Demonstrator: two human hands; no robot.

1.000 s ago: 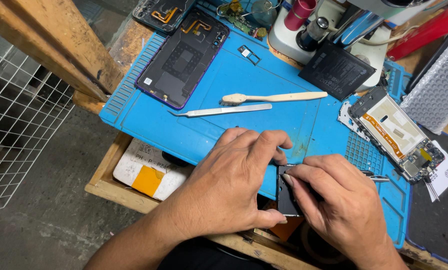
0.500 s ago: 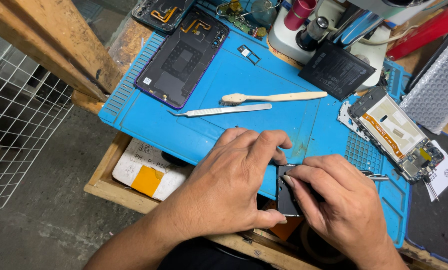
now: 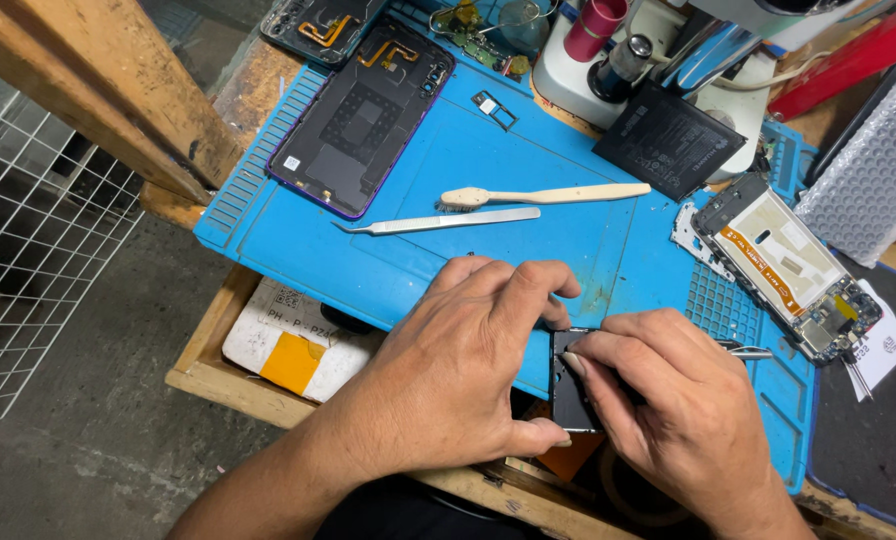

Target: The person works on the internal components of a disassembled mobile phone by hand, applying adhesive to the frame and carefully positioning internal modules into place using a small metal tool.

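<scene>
Barely shifted since earlier: left hand point(image 3: 458, 385) and right hand point(image 3: 673, 415) together, clamped on small flat black rectangular part point(image 3: 571, 392).
At near edge of blue silicone work mat point(image 3: 438, 235); beyond, steel tweezers point(image 3: 438, 222) beside cream plastic toothbrush point(image 3: 543, 195).

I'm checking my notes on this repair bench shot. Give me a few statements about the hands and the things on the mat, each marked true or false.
1. Both hands are on a small dark flat part at the near edge of the blue mat. True.
2. The left hand holds the metal tweezers. False: the tweezers lie untouched on the mat, beyond the hands.
3. A pale toothbrush lies just beyond the tweezers. True.
4. The opened phone with the orange flex strip lies left of the hands. False: it lies to the right of the right hand.
5. The dark back cover lies on the mat's far left. True.
</scene>
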